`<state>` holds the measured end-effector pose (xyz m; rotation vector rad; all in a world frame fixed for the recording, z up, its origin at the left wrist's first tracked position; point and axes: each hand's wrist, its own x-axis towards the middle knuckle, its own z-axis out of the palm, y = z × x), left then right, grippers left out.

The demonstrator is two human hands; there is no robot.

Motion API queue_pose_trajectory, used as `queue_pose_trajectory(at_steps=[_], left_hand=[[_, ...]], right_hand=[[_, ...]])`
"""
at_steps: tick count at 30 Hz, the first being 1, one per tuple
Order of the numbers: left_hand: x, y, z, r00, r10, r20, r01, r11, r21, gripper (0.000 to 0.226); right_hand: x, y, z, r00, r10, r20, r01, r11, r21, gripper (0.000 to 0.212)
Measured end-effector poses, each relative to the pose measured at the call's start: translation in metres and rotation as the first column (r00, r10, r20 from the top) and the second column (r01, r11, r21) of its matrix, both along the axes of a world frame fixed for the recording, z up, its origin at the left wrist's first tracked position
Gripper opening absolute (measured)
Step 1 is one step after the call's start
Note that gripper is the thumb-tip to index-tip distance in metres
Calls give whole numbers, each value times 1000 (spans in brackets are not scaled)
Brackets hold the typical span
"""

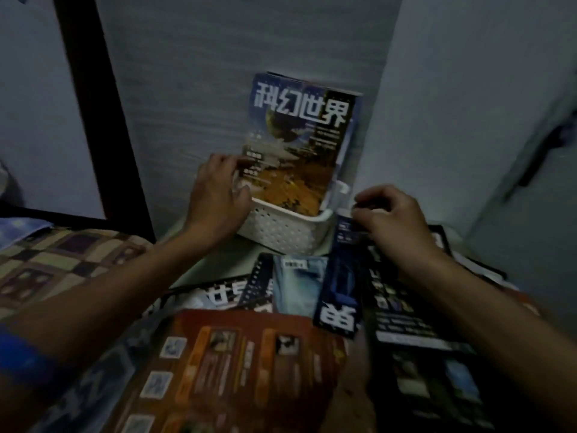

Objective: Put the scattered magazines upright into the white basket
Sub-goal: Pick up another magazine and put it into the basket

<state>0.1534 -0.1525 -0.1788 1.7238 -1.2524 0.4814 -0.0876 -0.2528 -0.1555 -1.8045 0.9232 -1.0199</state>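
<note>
White basket [281, 228] at twelve o'clock is holding the upright magazine [299, 135], left hand [218, 196] gripping its edge; right hand [390, 215] is pinching the dark-blue magazine [338, 282], best rising vertical alongside.

Dim bluish light, soft motion blur (worst at edges), wide-angle bending

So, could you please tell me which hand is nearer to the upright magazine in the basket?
Left. The left hand grips the left edge of the upright magazine; the right hand is apart, lower right, pinching the dark blue magazine beside the basket.
</note>
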Motion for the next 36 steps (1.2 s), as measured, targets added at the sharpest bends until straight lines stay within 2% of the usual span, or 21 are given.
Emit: queue_pose_trajectory(at_steps=[2,4,7,9,11,12,14,15,17,18,20,21,23,26,28,29,30,32,33,34,36], left_hand=[[-36,24,1,981,-134,139,125,990,68,29],[-73,46,8,958,-276,80,255,944,211,19],[-114,69,15,923,-383,-35,340,771,538,14],[-135,77,15,888,-457,-55,377,654,656,25],[-153,81,10,847,-529,-47,417,606,677,41],[-161,83,8,825,-563,-49,435,578,690,47],[-171,87,8,796,-603,-49,433,511,742,56],[-170,87,8,791,-602,-107,459,469,755,59],[-170,91,15,762,-546,-348,597,385,704,61],[-172,94,18,741,-516,-430,647,379,661,61],[-179,100,18,754,-512,-412,640,430,637,65],[-183,102,16,781,-520,-344,605,497,622,66],[-193,107,14,828,-526,-194,539,650,536,62],[-200,112,19,889,-441,126,367,848,382,50],[-189,115,26,893,-366,262,286,911,298,54],[-180,116,30,886,-379,267,314,914,258,54],[-171,117,36,870,-447,207,405,888,216,50],[-156,125,51,783,-615,-91,621,780,69,32],[-152,128,59,723,-643,-253,655,754,-43,22],[-148,131,66,682,-636,-360,636,759,-136,16],[-140,135,78,693,-594,-409,562,800,-211,12]], right_hand=[[-27,9,-6,998,-2,-57,2,1000,1,12],[-55,17,-6,996,-32,-86,30,999,-29,15],[-101,28,3,962,-139,-234,77,964,-255,15],[-136,33,6,864,-250,-437,73,921,-383,9],[-163,41,-1,667,-345,-660,40,902,-431,17],[-174,45,-8,608,-345,-714,24,908,-418,22],[-188,54,-19,628,-284,-724,14,935,-355,36],[-190,56,-22,653,-254,-713,17,947,-322,47],[-198,63,-23,657,-221,-721,26,962,-271,65],[-201,65,-24,639,-221,-737,34,965,-260,70],[-206,70,-23,605,-238,-760,60,965,-254,69],[-208,73,-22,606,-239,-759,80,967,-241,63],[-208,75,-22,699,-202,-686,121,979,-165,37],[-202,81,-20,891,-83,-445,104,994,22,6],[-200,88,-11,963,45,-266,8,980,197,37],[-202,92,-6,974,133,-181,-75,951,298,48],[-203,93,-1,968,228,-104,-180,921,346,54],[-200,97,4,912,410,9,-392,864,315,55],[-194,101,5,887,451,96,-458,833,311,62],[-184,105,5,879,442,179,-477,817,324,68],[-161,111,9,947,289,137,-311,932,184,46]])
